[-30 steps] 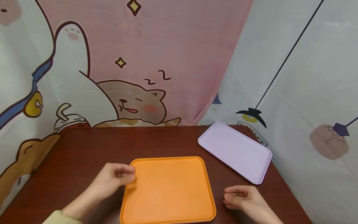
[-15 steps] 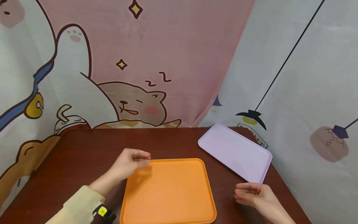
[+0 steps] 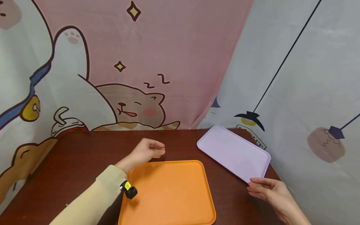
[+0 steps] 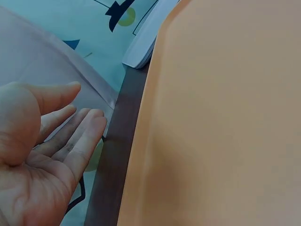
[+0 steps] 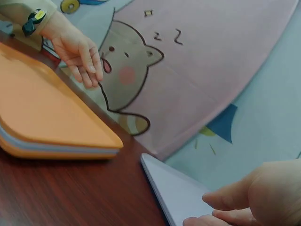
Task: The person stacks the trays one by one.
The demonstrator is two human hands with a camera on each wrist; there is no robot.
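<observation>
Bare dark-brown wooden tabletop (image 3: 84,150) left of the flat orange plastic tray (image 3: 168,190); narrow gap between it and the lilac plastic tray (image 3: 233,153). Cartoon-printed fabric backdrop (image 3: 157,62) closes the far edge.

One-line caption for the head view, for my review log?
Left hand hovers open behind the orange tray; right hand reaches the near corner of the lilac tray on the dark wooden table.

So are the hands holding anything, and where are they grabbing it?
No, nothing is held. The left hand hovers open past the orange tray's far edge. The right hand reaches at the purple tray's near corner, but whether it touches cannot be told.
</observation>
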